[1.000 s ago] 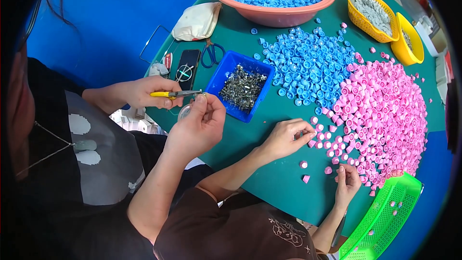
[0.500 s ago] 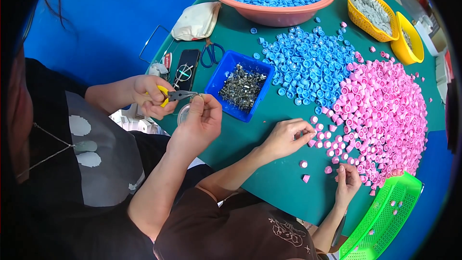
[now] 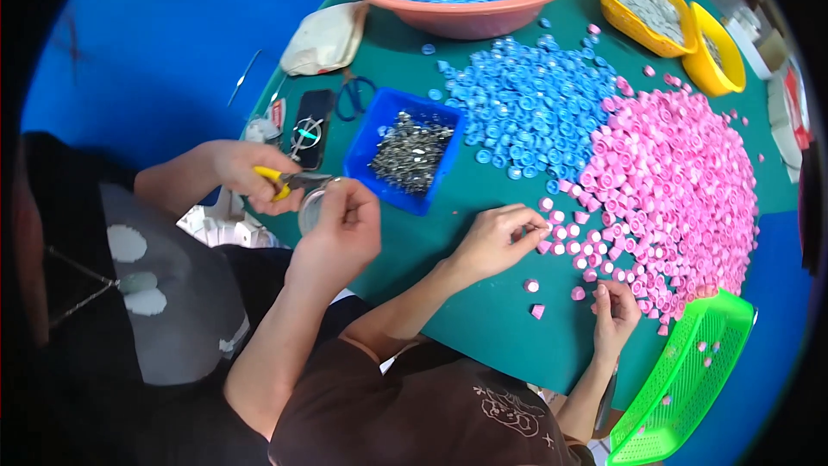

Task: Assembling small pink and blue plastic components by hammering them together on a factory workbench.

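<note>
Over the loose edge of the pink pile, my left hand (image 3: 498, 242) pinches thumb and forefinger together; a tiny whitish bit shows at the tips, too small to name. To its right my right hand (image 3: 615, 318) is curled, with thumb and forefinger close together beside a pink cup-shaped piece (image 3: 578, 293); what they hold, if anything, cannot be made out. Several pink pieces with white round faces (image 3: 559, 248) lie between my hands. Beyond them spreads a large heap of pink pieces (image 3: 681, 190), bordering a heap of similar blue pieces (image 3: 526, 108).
On my left a co-worker's hands (image 3: 341, 224) hold yellow-handled pliers (image 3: 274, 179). Near them are a blue tray (image 3: 355, 155) of small metal parts, scissors (image 3: 352, 99) and a phone (image 3: 315, 112). A pink basin (image 3: 466, 19), yellow baskets (image 3: 638, 33) and a green basket (image 3: 681, 380) stand around.
The whole view has shifted, so the table and its contents sit slightly farther left and up. My hands keep nearly the same places beside the pink pieces.
</note>
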Available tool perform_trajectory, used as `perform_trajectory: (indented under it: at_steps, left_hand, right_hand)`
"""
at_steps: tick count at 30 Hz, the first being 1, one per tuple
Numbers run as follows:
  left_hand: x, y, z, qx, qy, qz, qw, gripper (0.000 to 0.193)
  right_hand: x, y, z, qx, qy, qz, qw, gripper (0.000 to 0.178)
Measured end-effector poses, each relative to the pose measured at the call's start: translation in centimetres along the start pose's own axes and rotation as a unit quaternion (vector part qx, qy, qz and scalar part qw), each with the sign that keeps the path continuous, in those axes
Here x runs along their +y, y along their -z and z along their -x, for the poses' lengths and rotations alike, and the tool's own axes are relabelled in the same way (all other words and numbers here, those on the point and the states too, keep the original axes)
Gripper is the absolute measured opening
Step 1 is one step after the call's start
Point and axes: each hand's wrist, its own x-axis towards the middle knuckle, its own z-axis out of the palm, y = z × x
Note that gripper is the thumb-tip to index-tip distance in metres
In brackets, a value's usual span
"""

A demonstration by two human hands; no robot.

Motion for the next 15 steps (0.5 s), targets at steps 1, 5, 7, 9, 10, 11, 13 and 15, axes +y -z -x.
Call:
perform_trajectory:
  at_steps: [1,5,7,9,10,11,13,15]
  left_hand:
    - [0.0,0.0,0.0,0.006,0.020,0.029,0.999,0.013]
    - [-0.2,1.0,-0.3,0.060,0.090,0.022,0.994,0.012]
    - [-0.5,1.5,-0.3,0.102,0.094,0.012,0.990,0.012]
    - [-0.6,2.0,-0.5,0.129,0.090,-0.030,0.987,0.014]
    - [-0.8,2.1,-0.6,0.133,0.085,-0.067,0.985,0.014]
    - [-0.9,2.0,-0.9,0.134,0.078,-0.094,0.983,0.013]
    - [-0.9,1.9,-1.1,0.121,0.072,-0.109,0.984,0.012]
    - [-0.3,1.5,-1.3,0.111,0.065,-0.126,0.984,0.011]
  right_hand:
    - [-0.2,0.0,0.0,-0.008,0.009,0.007,1.000,0.007]
    - [-0.2,-0.4,-0.1,0.011,-0.002,-0.005,1.000,0.012]
    - [-0.7,-0.7,-0.3,0.039,-0.012,-0.046,0.998,0.016]
    - [-1.4,-0.2,-0.1,0.061,-0.033,-0.081,0.994,0.014]
    - [-1.9,0.1,0.0,0.066,-0.043,-0.125,0.989,0.013]
    - [-2.6,0.6,0.2,0.079,-0.056,-0.120,0.988,0.013]
    - [-1.8,1.4,0.3,0.096,0.008,-0.116,0.989,0.014]
    - [-2.3,2.4,0.5,0.125,-0.006,-0.102,0.987,0.013]
